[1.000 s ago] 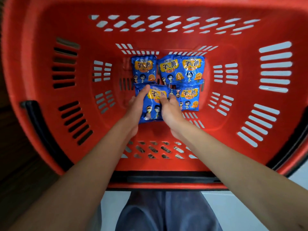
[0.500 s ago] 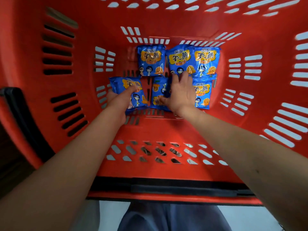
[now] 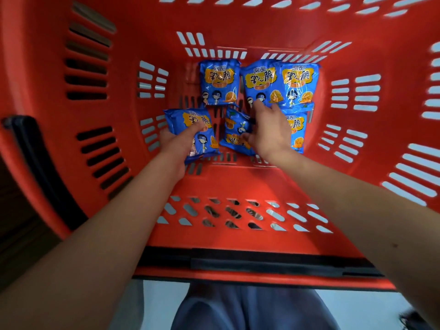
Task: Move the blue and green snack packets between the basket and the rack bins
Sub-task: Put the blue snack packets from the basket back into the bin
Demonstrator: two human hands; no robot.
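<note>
A red basket (image 3: 238,184) with slotted walls fills almost the whole view, and six blue snack packets are at its bottom. The left hand (image 3: 175,144) grasps the front left packet (image 3: 207,139). The thumb presses on the printed face, and the other fingers are under the packet, out of sight. This packet is tilted and is close to the left wall.

The right hand (image 3: 266,132) is spread over the middle of the bottom. Its thumb lies on the middle packet (image 3: 234,129), which is turned so that its print is upside down. Its fingertips reach the lower edge of the back middle packet (image 3: 260,82). I cannot tell if this hand grips a packet or only touches it.

The back left packet (image 3: 219,79) lies flat, a narrow gap apart from the back middle one. The back right packet (image 3: 298,84) touches the back middle one. The front right packet (image 3: 296,136) lies just in front of it, partly hidden by the right hand.

A black handle (image 3: 262,263) lies folded along the near rim. Below the rim, grey-blue trousers (image 3: 250,308) show above a pale floor (image 3: 159,303).
</note>
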